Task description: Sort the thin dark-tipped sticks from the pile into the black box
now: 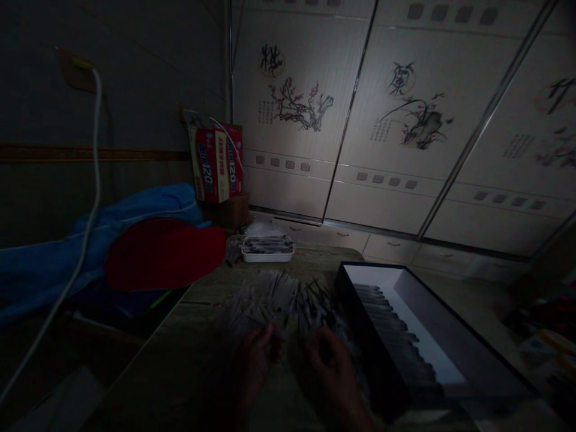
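In dim light, my left hand (261, 351) is closed, its thumb and fingers pinched together at the near edge of a loose pile of thin pale sticks (274, 291). Level with it on the right, my right hand (330, 360) has its fingers curled closed, close to a heap of thin dark sticks (315, 306). Whatever either hand pinches is too dark to make out. To the right of my right hand stands a large dark-rimmed open box (432, 312) with a white inside, holding a long row of dark slender pieces (391, 330).
A white tray (267, 257) full of thin sticks sits at the far end of the wooden table (180, 360). Blue cloth (148, 204) and a red rounded object (164, 255) lie left. Red cartons (218, 162) stand behind; a white cable (95, 180) hangs left.
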`<state>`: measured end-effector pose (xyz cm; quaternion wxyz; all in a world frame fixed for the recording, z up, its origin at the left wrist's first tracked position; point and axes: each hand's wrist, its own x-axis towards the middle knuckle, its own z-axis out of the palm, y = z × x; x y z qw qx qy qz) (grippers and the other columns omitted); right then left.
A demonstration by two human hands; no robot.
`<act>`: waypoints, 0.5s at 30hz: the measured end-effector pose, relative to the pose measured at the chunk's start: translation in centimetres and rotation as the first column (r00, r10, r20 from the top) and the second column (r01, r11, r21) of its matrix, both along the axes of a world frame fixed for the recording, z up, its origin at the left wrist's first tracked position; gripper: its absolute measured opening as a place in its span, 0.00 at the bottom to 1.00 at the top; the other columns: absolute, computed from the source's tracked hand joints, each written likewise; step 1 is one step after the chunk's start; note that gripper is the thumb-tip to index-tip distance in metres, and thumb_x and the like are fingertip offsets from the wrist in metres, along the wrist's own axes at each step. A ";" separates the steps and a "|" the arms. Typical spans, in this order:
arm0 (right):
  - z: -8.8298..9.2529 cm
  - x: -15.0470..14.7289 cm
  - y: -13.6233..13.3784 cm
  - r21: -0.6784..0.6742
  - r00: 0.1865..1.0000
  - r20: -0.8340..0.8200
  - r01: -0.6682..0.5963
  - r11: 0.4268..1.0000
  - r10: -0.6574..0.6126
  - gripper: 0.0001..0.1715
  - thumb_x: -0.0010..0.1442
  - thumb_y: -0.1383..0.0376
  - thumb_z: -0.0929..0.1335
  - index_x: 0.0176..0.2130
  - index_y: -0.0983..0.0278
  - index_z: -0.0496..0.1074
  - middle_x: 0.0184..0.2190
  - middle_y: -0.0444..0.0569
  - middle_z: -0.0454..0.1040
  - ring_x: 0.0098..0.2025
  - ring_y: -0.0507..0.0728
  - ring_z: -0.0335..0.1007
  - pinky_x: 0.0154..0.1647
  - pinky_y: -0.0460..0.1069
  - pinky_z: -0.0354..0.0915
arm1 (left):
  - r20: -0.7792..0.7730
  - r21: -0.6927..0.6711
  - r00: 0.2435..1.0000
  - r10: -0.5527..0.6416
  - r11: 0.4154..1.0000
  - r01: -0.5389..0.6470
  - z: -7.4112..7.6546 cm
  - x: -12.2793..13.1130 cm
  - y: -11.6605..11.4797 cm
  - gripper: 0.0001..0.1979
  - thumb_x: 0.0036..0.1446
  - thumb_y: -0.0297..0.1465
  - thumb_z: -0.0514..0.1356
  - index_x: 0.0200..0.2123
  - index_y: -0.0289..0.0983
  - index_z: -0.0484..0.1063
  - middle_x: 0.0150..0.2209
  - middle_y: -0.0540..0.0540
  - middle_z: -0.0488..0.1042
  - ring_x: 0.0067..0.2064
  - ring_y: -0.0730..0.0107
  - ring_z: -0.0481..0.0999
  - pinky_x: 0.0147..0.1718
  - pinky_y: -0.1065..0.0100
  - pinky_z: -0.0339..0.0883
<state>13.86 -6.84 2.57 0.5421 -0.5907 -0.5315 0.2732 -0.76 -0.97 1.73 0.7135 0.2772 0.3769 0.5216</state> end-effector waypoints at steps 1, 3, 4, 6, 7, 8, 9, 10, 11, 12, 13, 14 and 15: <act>-0.1 -0.6 0.0 0.015 0.999 -0.045 0.021 1.000 -0.021 0.13 0.57 0.57 0.65 0.28 0.63 0.65 0.24 0.41 0.66 0.27 0.51 0.64 0.28 0.43 0.60 | -0.027 0.008 1.000 -0.001 1.000 0.001 -0.1 0.0 0.0 0.09 0.48 0.33 0.66 0.21 0.35 0.75 0.16 0.50 0.73 0.19 0.73 0.69 0.19 0.71 0.58; -0.3 -1.4 -0.2 0.042 0.998 -0.062 0.033 0.999 -0.030 0.13 0.59 0.56 0.65 0.31 0.64 0.68 0.26 0.43 0.69 0.29 0.52 0.66 0.31 0.43 0.62 | -0.076 0.033 0.997 0.006 0.999 -0.003 -0.1 0.1 0.0 0.12 0.47 0.36 0.67 0.20 0.35 0.74 0.15 0.51 0.71 0.18 0.74 0.68 0.19 0.72 0.58; -0.5 -1.7 -0.3 0.058 0.998 -0.049 0.035 0.998 -0.032 0.14 0.60 0.56 0.64 0.32 0.64 0.69 0.27 0.44 0.71 0.31 0.52 0.67 0.32 0.44 0.63 | -0.091 0.048 0.996 0.006 0.999 -0.001 -0.1 0.1 -0.1 0.13 0.45 0.38 0.68 0.21 0.34 0.74 0.16 0.51 0.71 0.18 0.74 0.68 0.19 0.72 0.59; -1.0 -1.9 -0.5 0.101 0.998 -0.015 0.059 0.993 -0.058 0.16 0.62 0.55 0.63 0.34 0.64 0.71 0.30 0.46 0.73 0.33 0.53 0.69 0.35 0.44 0.65 | -0.120 0.074 0.993 0.000 0.997 0.009 -0.1 0.1 -0.4 0.15 0.43 0.41 0.69 0.22 0.35 0.74 0.17 0.52 0.71 0.20 0.74 0.69 0.20 0.72 0.60; -1.4 -1.9 -0.6 0.123 0.997 -0.001 0.074 0.990 -0.074 0.16 0.62 0.54 0.63 0.35 0.63 0.71 0.31 0.47 0.74 0.33 0.53 0.70 0.35 0.45 0.65 | -0.133 0.083 0.991 -0.008 0.996 0.019 -0.1 0.1 -0.6 0.16 0.42 0.42 0.69 0.22 0.35 0.74 0.18 0.52 0.71 0.20 0.74 0.69 0.21 0.72 0.61; -1.7 -1.9 -0.7 0.139 0.996 0.014 0.080 0.987 -0.083 0.17 0.62 0.53 0.63 0.36 0.63 0.72 0.31 0.47 0.74 0.34 0.54 0.70 0.36 0.45 0.65 | -0.148 0.093 0.989 -0.015 0.995 0.029 -0.1 0.1 -0.7 0.16 0.42 0.43 0.69 0.23 0.35 0.74 0.19 0.52 0.72 0.21 0.74 0.69 0.22 0.72 0.62; -2.0 -1.8 -0.8 0.153 0.996 0.024 0.082 0.985 -0.087 0.17 0.62 0.53 0.63 0.36 0.63 0.72 0.31 0.47 0.75 0.33 0.54 0.70 0.35 0.45 0.65 | -0.170 0.098 0.985 -0.026 0.994 0.043 -0.2 0.1 -0.8 0.17 0.43 0.44 0.68 0.24 0.35 0.74 0.20 0.52 0.72 0.22 0.74 0.70 0.23 0.71 0.63; -2.3 -1.8 -0.8 0.165 0.996 0.027 0.083 0.983 -0.088 0.17 0.62 0.52 0.63 0.36 0.62 0.72 0.30 0.47 0.75 0.32 0.53 0.70 0.34 0.44 0.65 | -0.193 0.099 0.981 -0.032 0.994 0.052 -0.3 0.0 -0.8 0.17 0.44 0.45 0.68 0.24 0.35 0.74 0.20 0.52 0.73 0.23 0.73 0.70 0.24 0.71 0.63; -2.5 -1.8 -0.8 0.167 0.997 0.031 0.071 0.983 -0.077 0.17 0.61 0.52 0.64 0.36 0.62 0.72 0.29 0.46 0.75 0.31 0.53 0.70 0.33 0.44 0.65 | -0.208 0.101 0.977 -0.039 0.993 0.061 -0.4 0.0 -0.8 0.18 0.44 0.45 0.67 0.24 0.35 0.74 0.20 0.52 0.73 0.24 0.73 0.71 0.25 0.71 0.64; -2.7 -1.7 -0.9 0.162 0.997 0.031 0.058 0.985 -0.064 0.16 0.61 0.53 0.64 0.36 0.62 0.72 0.28 0.46 0.75 0.30 0.53 0.70 0.32 0.44 0.65 | -0.213 0.101 0.976 -0.043 0.993 0.066 -0.6 0.1 -0.8 0.19 0.44 0.46 0.67 0.24 0.35 0.74 0.20 0.52 0.73 0.24 0.72 0.71 0.26 0.71 0.64; -2.8 -1.7 -0.9 0.150 0.998 0.030 0.050 0.987 -0.055 0.16 0.61 0.53 0.64 0.36 0.62 0.72 0.28 0.46 0.75 0.30 0.53 0.70 0.31 0.44 0.65 | -0.212 0.101 0.976 -0.047 0.992 0.070 -0.8 0.1 -0.7 0.19 0.44 0.47 0.67 0.24 0.35 0.74 0.20 0.52 0.73 0.24 0.72 0.71 0.25 0.70 0.64; -2.8 -1.7 -0.9 0.132 0.998 0.031 0.045 0.990 -0.050 0.15 0.61 0.54 0.64 0.37 0.62 0.72 0.28 0.45 0.74 0.30 0.53 0.70 0.31 0.44 0.65 | -0.212 0.104 0.976 -0.051 0.992 0.074 -1.0 0.1 -0.6 0.20 0.43 0.48 0.67 0.24 0.35 0.74 0.19 0.52 0.72 0.24 0.72 0.71 0.25 0.70 0.64; -2.8 -1.7 -0.9 0.110 0.999 0.033 0.036 0.993 -0.040 0.14 0.61 0.54 0.64 0.37 0.62 0.71 0.29 0.45 0.74 0.31 0.53 0.70 0.32 0.44 0.64 | -0.211 0.110 0.976 -0.049 0.991 0.074 -1.2 0.2 -0.5 0.21 0.42 0.48 0.67 0.23 0.35 0.74 0.19 0.52 0.72 0.23 0.72 0.71 0.24 0.70 0.63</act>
